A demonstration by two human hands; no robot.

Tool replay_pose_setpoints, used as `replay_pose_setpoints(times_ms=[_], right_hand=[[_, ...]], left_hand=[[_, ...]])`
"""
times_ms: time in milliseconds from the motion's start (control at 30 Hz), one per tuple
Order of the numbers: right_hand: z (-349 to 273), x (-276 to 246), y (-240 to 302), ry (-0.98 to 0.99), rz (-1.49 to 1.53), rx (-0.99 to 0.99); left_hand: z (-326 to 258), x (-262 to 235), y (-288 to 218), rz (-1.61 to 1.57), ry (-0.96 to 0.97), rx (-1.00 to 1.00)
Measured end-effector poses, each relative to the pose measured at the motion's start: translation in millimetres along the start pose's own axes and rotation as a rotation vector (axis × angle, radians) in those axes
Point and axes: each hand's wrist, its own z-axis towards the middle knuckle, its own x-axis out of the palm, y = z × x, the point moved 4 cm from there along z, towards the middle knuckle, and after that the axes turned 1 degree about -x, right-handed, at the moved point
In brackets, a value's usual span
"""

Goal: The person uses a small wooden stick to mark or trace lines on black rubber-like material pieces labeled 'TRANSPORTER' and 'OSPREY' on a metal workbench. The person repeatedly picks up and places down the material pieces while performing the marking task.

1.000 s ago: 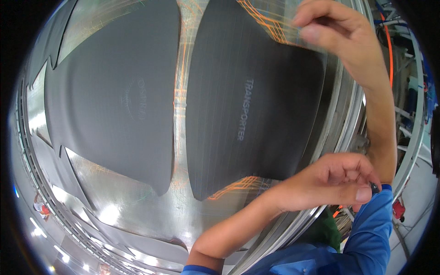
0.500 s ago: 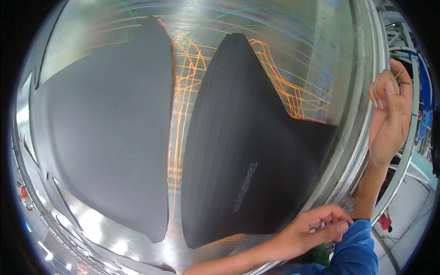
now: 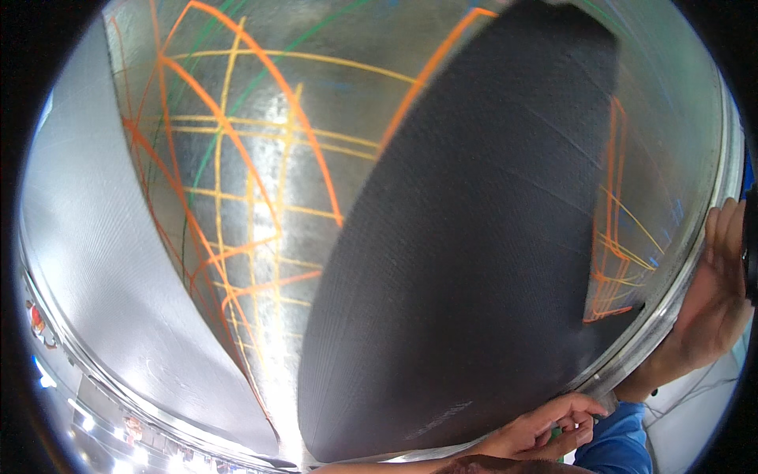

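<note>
A dark ribbed panel (image 3: 466, 237), pointed at its lower end and bearing faint pale lettering, lies on a shiny metal surface (image 3: 359, 87) covered in drawn lines. To its left is a smooth grey panel (image 3: 118, 292), partly cut off by the view. At the lower right, my left hand (image 3: 557, 426) is beside the dark panel's lower edge, its fingers loosely bent and apart with nothing visible in them. My right hand (image 3: 714, 292) is against the outside of the metal rim (image 3: 632, 347), fingers stretched upward. The view's edge cuts off part of that hand.
Orange lines (image 3: 316, 150), yellow lines (image 3: 339, 142) and green lines (image 3: 316, 31) cross the metal between and around the panels. A blue sleeve (image 3: 620, 438) shows below the rim. Bright lights (image 3: 87, 423) and a distant person in red (image 3: 37, 316) appear at the lower left.
The view has shifted closer to the metal surface, so the panels and lines look larger and turned. My right hand's curled fingers have straightened; my left hand keeps its loose bend.
</note>
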Motion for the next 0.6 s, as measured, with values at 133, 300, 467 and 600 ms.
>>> replay_pose_setpoints(times_ms=[133, 300, 467, 600], right_hand=[[-0.8, -4.4, 1.2, 0.07, 0.018, 0.017], [-4.3, -3.5, 1.7, 0.106, 0.021, 0.05], [-7.1, -6.4, 0.5, 0.079, 0.024, 0.084], [-5.2, -5.6, 1.7, 0.05, 0.036, 0.07]], left_hand=[[1.1, 0.6, 2.5, 0.047, -0.001, -0.09], [-3.2, -1.3, 1.7, -0.055, -0.024, -0.098], [-2.6, -3.4, 1.7, 0.038, -0.03, -0.078], [-0.8, -1.4, 3.0, -0.029, -0.005, -0.175]])
